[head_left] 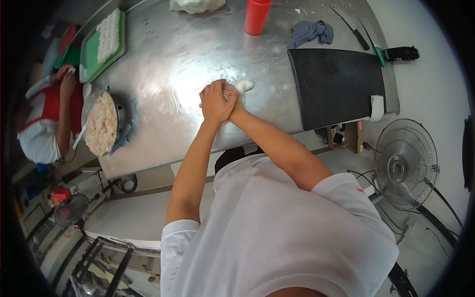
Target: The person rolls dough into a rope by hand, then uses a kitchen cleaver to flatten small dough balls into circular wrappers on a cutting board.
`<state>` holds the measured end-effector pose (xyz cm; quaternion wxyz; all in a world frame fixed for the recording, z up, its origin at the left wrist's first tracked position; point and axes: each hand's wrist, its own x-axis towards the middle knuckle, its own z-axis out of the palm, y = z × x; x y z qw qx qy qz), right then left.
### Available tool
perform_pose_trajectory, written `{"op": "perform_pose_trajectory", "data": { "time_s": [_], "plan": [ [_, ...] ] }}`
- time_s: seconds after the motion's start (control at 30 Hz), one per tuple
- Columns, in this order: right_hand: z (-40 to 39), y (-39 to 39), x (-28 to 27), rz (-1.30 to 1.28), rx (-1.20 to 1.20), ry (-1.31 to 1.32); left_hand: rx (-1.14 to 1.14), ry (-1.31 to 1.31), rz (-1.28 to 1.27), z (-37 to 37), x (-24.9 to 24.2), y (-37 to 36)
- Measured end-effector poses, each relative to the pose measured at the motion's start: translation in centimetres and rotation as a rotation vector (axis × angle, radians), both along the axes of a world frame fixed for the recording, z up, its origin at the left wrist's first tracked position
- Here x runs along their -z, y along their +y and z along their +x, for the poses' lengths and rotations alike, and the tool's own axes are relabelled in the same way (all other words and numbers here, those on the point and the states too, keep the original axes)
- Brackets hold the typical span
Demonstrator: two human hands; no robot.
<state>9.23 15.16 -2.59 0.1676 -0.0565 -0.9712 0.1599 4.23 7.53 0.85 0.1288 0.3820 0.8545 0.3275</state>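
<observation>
At the far left, past the end of your metal table [153,136], a co-worker in a red apron [51,105] has both hands raised close together near a green tray [90,58] that bears rows of white pieces [109,35]. Just beside your table's left end stands a bowl heaped with a pale, lumpy mass [101,126].

Your left arm [192,173] runs forward from its white sleeve, nearly straight, slanting a little to the right. Your left hand [214,103] lies palm down, its fingers close together and pointing away from you, its thumb toward your right hand [238,102]. The two hands are pressed together, left over right, wrists near each other; most of the right one is covered, so you cannot tell how its fingers are set or whether they pinch anything. A soft white lump [244,86] shows on the tabletop just beyond and to the right of your hands, against the right one.

Your right arm [279,140] reaches in at a longer slant, forward and to the left. Well right of your hands lies a black board [339,89], and beyond the table stands a fan [397,168].
</observation>
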Motion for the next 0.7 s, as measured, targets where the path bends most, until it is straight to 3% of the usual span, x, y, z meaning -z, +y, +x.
{"op": "perform_pose_trajectory", "data": {
  "time_s": [0.07,0.13,0.2,0.27,0.4,0.43,0.53,0.6,0.63,0.7],
  "plan": [
    [3.5,-1.3,2.1,-0.106,0.007,-0.052,0.014,-0.250,-0.023,1.6,-0.9,-1.1],
    [7.7,-2.4,2.7,-0.216,0.041,-0.113,-0.049,-0.267,-0.020,4.9,0.8,-1.8],
    [12.1,-3.2,1.7,-0.294,0.146,-0.213,-0.053,0.184,-0.065,8.6,3.3,-2.0],
    [16.2,-3.3,5.1,-0.384,0.243,-0.236,-0.066,0.266,-0.002,9.9,1.9,-2.0],
    [20.2,1.8,-2.6,-0.419,0.435,-0.050,-0.035,0.155,0.010,10.3,2.0,-1.9],
    [20.8,3.1,-3.2,-0.406,0.478,0.069,0.011,0.281,0.135,10.5,2.2,-2.1],
    [22.9,5.0,-5.2,-0.414,0.682,0.068,-0.008,0.317,-0.012,11.3,1.7,-1.8],
    [24.1,5.4,-4.5,-0.497,0.779,0.051,-0.058,0.481,-0.330,12.8,2.8,0.0],
    [24.4,5.3,-3.7,-0.523,0.806,0.046,-0.067,0.246,-0.392,13.3,0.9,1.3],
    [24.8,4.2,2.0,-1.062,0.868,0.271,-0.092,0.213,-0.220,10.3,2.4,2.5]
  ]
}}
